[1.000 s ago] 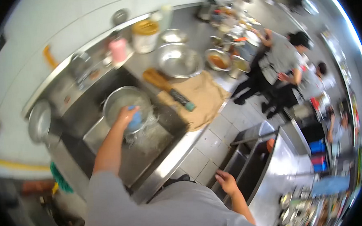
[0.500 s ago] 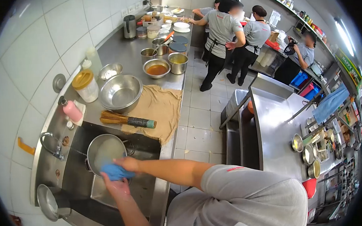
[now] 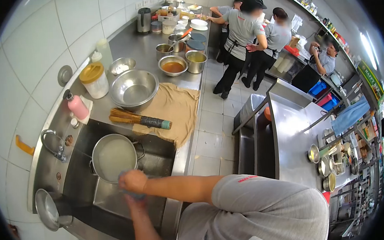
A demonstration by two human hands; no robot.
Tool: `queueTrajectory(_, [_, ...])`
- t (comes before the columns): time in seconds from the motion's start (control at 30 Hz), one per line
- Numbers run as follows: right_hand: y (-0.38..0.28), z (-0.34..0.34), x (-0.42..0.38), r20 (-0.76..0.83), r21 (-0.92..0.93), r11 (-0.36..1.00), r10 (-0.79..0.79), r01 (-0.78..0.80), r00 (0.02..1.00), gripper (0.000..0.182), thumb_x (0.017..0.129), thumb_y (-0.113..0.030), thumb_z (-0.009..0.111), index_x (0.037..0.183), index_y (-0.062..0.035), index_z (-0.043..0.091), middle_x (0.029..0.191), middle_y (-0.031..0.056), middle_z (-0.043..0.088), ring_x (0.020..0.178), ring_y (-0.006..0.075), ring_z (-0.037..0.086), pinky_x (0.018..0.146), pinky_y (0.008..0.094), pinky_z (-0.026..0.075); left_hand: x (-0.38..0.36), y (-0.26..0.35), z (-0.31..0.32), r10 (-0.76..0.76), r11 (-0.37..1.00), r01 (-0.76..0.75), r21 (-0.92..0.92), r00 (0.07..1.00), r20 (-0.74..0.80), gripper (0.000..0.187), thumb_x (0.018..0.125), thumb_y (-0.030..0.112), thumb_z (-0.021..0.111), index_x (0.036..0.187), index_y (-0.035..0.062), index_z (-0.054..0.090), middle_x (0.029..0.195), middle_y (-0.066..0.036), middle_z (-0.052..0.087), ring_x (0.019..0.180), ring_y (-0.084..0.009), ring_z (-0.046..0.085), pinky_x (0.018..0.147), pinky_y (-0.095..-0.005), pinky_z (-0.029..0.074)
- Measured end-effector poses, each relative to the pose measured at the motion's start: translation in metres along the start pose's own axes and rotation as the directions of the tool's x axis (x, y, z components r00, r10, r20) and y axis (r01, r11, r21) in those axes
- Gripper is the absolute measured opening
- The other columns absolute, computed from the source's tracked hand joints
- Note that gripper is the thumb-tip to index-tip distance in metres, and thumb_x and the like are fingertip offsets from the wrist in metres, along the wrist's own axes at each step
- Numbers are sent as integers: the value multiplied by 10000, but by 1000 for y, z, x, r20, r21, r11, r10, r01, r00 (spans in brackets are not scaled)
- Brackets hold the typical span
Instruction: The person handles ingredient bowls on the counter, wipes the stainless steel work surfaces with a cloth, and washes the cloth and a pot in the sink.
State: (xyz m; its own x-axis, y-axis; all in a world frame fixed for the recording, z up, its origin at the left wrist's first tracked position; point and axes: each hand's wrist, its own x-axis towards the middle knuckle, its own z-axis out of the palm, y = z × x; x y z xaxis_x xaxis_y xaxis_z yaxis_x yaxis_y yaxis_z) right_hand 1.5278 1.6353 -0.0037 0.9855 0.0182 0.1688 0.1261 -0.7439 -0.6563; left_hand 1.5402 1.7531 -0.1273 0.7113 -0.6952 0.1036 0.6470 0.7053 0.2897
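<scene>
A two-handled metal pot [image 3: 114, 156] holding cloudy liquid stands in the steel sink [image 3: 79, 182]. Just below its rim, my right hand [image 3: 134, 182] is closed on a bunched blue-grey cloth [image 3: 135, 195]. My left hand [image 3: 135, 204] is under the same cloth, its fingers mostly hidden by the cloth and the other hand. The faucet [image 3: 54, 146] is on the sink's left side. A brush of stiff bristles [image 3: 139, 119] lies behind the sink, partly on a tan cloth [image 3: 175, 103].
A large metal bowl [image 3: 134, 89], a yellow-lidded tub [image 3: 93, 80] and a pink bottle [image 3: 77, 107] stand behind the sink. A metal pan [image 3: 48, 210] is at its left corner. Several people stand at the back, beyond the steel counter [image 3: 128, 44].
My hands and the cloth have moved from over the pot's near edge toward me and slightly right. The cloth is more tightly bunched. One person at the back has raised their hands.
</scene>
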Motion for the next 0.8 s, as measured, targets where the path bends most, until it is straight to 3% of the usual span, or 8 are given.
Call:
queueTrajectory(0.17, [16, -36, 8, -160, -26, 996, -87, 84, 983, 234, 922, -284, 619, 840, -101, 738, 865, 143, 729, 838, 390, 715, 730, 501, 582, 27, -11, 104, 81, 997, -58, 58, 831, -550, 649, 1078, 588, 385, 1377, 39, 559, 1317, -132, 630, 1196, -304, 623, 1065, -426, 491])
queueTrajectory(0.27, [40, -62, 7, -52, -62, 996, 55, -59, 997, 252, 958, -308, 605, 919, -120, 769, 1090, 157, 728, 1048, 373, 697, 845, 517, 558, 38, 19, 101, 128, 981, -70, 180, 933, -336, 578, 1094, 528, 411, 1378, 47, 562, 1298, -107, 639, 1219, -295, 617, 1078, -457, 486])
queueTrajectory(0.43, [89, -88, -59, 7, -520, 838, 196, -164, 981, 319, 1010, -385, 592, 1119, -165, 797, 1549, 152, 443, 1455, 398, 352, 1176, 572, 299, 95, 97, 80, 428, 872, -260, 416, 817, -387, 497, 1042, 269, 613, 1469, 32, 519, 1393, -124, 613, 1244, -298, 609, 1090, -471, 475])
queueTrajectory(0.5, [91, -93, -98, -34, -486, 867, 107, -110, 994, 346, 1008, -408, 589, 1101, -149, 799, 1511, 160, 484, 1428, 384, 388, 1198, 558, 286, 118, 108, 94, 551, 557, 132, 820, 681, -483, 608, 949, 84, 643, 1527, 18, 469, 1439, -136, 592, 1266, -313, 602, 1089, -441, 472])
queueTrajectory(0.63, [88, -99, -142, 29, -420, 907, -13, 24, 999, 423, 996, -472, 578, 1036, -114, 800, 1332, 168, 607, 1346, 345, 466, 1247, 535, 243, 179, 150, -125, 445, -175, 183, 968, 891, -88, 628, 841, 3, 632, 1464, 21, 551, 1430, -185, 616, 1290, -326, 607, 1085, -407, 473])
queueTrajectory(0.67, [90, -99, -144, 4, -432, 902, 0, 2, 1000, 423, 996, -472, 578, 1036, -114, 800, 1332, 168, 607, 1346, 345, 466, 1247, 535, 243, 185, 148, -143, 391, -490, 199, 849, 920, 10, 585, 830, 16, 633, 1414, 16, 600, 1420, -218, 626, 1293, -333, 612, 1075, -407, 482])
queueTrajectory(0.73, [94, -101, -145, 29, -401, 915, -42, 50, 999, 437, 1000, -487, 560, 1000, -118, 794, 1182, 158, 646, 1292, 338, 496, 1263, 532, 223, 193, 122, -134, 20, -923, 192, 334, 891, -454, 467, 848, 63, 621, 1305, -26, 662, 1381, -276, 628, 1280, -361, 620, 1074, -436, 488])
queueTrajectory(0.8, [93, -105, -148, 54, -379, 925, -10, 29, 999, 411, 996, -468, 576, 1006, -117, 787, 1220, 149, 637, 1303, 333, 492, 1268, 529, 218, 197, 107, -203, -341, -939, -266, 218, 806, -484, 422, 869, 119, 615, 1253, -44, 681, 1347, -300, 629, 1264, -378, 618, 1078, -457, 477])
